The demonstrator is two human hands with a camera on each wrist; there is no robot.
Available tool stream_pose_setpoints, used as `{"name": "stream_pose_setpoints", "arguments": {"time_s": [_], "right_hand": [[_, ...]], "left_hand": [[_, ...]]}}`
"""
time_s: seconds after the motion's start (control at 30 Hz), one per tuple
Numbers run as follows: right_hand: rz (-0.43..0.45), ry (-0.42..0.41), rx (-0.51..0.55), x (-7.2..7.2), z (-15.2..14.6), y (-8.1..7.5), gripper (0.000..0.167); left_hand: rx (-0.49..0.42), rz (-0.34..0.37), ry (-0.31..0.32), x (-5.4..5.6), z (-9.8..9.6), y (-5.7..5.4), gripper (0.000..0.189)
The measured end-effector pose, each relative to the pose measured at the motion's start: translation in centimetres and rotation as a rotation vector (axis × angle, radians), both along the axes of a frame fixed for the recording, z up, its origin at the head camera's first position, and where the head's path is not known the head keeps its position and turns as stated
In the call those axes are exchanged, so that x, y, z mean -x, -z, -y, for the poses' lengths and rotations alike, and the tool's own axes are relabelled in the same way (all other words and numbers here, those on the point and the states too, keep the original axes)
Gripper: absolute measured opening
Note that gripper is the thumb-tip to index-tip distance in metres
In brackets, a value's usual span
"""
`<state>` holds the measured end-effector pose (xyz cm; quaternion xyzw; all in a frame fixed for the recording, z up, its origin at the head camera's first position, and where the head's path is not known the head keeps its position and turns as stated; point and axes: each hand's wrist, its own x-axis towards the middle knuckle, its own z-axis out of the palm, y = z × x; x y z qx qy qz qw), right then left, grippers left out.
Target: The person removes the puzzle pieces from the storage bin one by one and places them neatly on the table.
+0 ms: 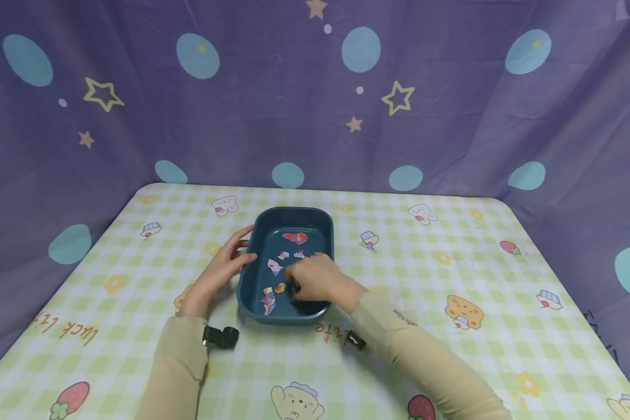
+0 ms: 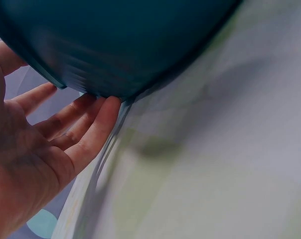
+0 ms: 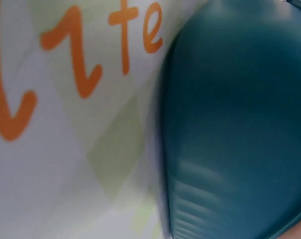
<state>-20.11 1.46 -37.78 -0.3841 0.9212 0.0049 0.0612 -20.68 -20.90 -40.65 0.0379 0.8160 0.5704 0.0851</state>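
A dark teal rectangular plastic tub (image 1: 286, 315) stands on the table. My left hand (image 1: 226, 265) grips its left rim, thumb over the edge and fingers against the outside wall; in the left wrist view those fingertips (image 2: 110, 104) touch the tub's underside edge. Several small, colourful flat cut-outs lie on the tub's floor, among them a red one (image 1: 296, 237) at the far end, a pinkish one (image 1: 275, 266) and a purple one (image 1: 268, 303). My right hand (image 1: 315, 277) reaches over the right rim, its bent fingers pointing down inside. I cannot tell whether it pinches a cut-out.
A green-and-white checked cloth (image 1: 504, 350) with printed cartoons covers the table. Behind hangs a purple curtain (image 1: 273, 116) with stars and blue ovals. A black wrist camera (image 1: 223, 337) sits by the left cuff, and another dark device (image 1: 356, 340) by the right sleeve.
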Motion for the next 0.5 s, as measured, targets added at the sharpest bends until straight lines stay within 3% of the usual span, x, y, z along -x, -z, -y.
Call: {"name": "stream_pose_setpoints", "arguments": {"time_s": [0.5], "right_hand": [[0.023, -0.011, 0.036, 0.11, -0.1, 0.21, 0.023]], "left_hand": [[-0.006, -0.01, -0.001, 0.12, -0.02, 0.27, 0.063]]}}
